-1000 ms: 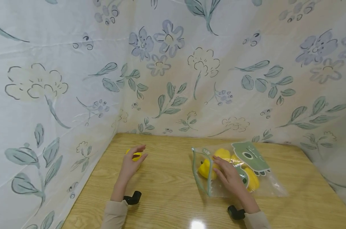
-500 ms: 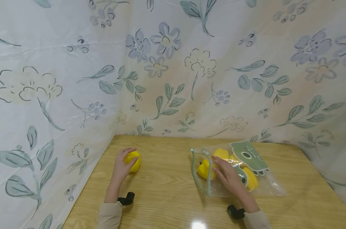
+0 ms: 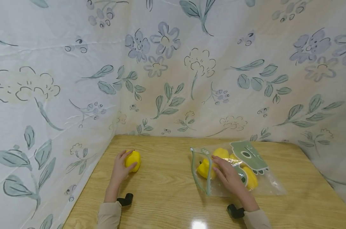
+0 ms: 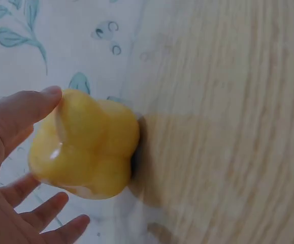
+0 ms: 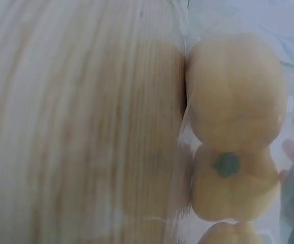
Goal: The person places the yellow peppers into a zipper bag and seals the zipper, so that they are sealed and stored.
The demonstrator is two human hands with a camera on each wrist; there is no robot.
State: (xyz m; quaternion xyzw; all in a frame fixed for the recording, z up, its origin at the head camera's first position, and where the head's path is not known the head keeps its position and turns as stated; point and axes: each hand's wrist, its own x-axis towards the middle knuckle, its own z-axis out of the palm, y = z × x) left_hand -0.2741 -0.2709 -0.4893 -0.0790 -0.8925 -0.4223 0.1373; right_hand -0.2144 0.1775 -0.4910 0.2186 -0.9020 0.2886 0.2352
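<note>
On the left of the table stands a yellow bell pepper (image 3: 134, 160), and my left hand (image 3: 119, 168) holds it from its left side. The left wrist view shows the thumb against the side of this pepper (image 4: 86, 147), with the lower fingers spread below. My right hand (image 3: 230, 175) rests on a clear zip bag (image 3: 273, 186) with green cartoon prints, its fingers loosely extended. Inside the bag lie several yellow peppers, one (image 3: 203, 169) near the green-edged mouth at the left. Through hazy plastic, the right wrist view shows a bagged pepper (image 5: 235, 91) close up.
The wooden table (image 3: 164, 178) stretches between the two hands. A floral cloth (image 3: 167, 79) hangs behind it and along the left side. Black wrist-worn pieces sit at the left wrist (image 3: 125, 199) and the right wrist (image 3: 235, 211).
My left hand has moved slightly left and closed around the loose pepper, which it mostly covered a second ago. My right hand and the bag have kept their places.
</note>
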